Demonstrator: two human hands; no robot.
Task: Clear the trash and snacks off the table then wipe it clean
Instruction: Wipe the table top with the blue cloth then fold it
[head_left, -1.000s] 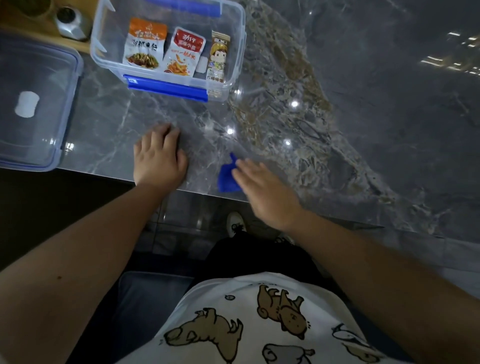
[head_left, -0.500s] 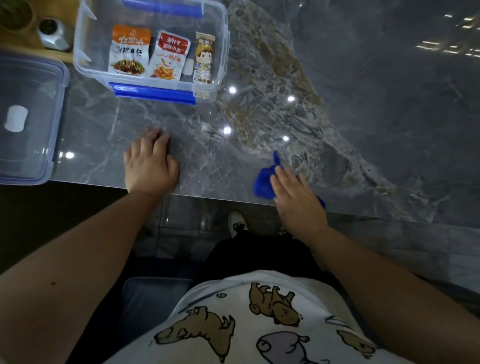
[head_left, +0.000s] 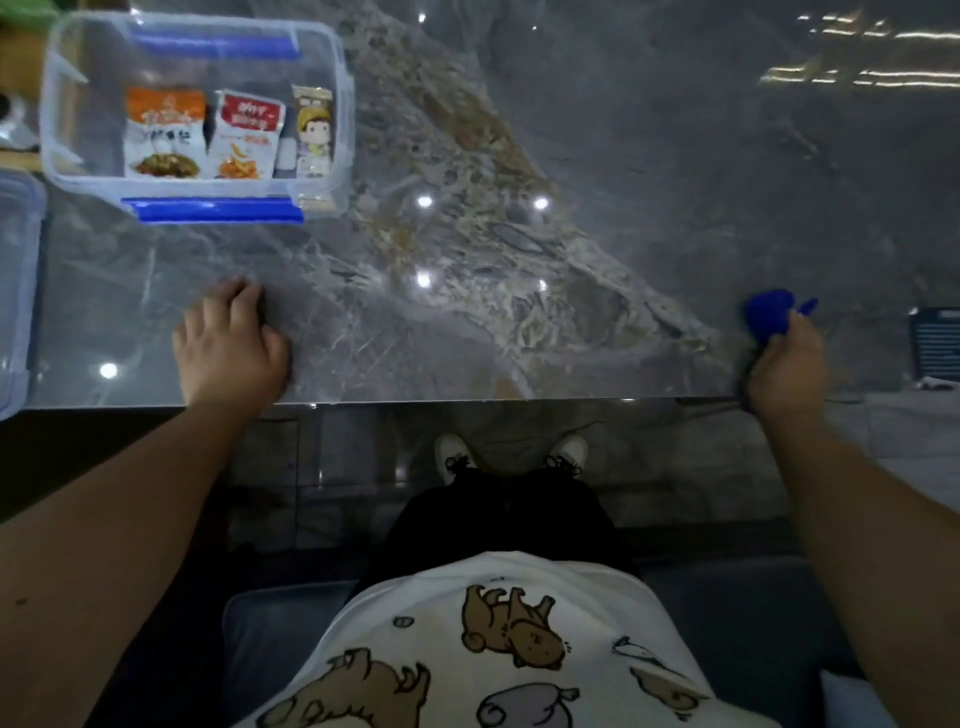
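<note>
While my right hand bunches the blue cloth in a closed grip at the surface's near right edge, my left hand rests flat, bracing; snack packets sit boxed far left.

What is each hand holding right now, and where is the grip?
The right hand grips the blue cloth by its near end; the bunched rest sticks out past the fingers. The left hand holds nothing, resting on the table.
</note>
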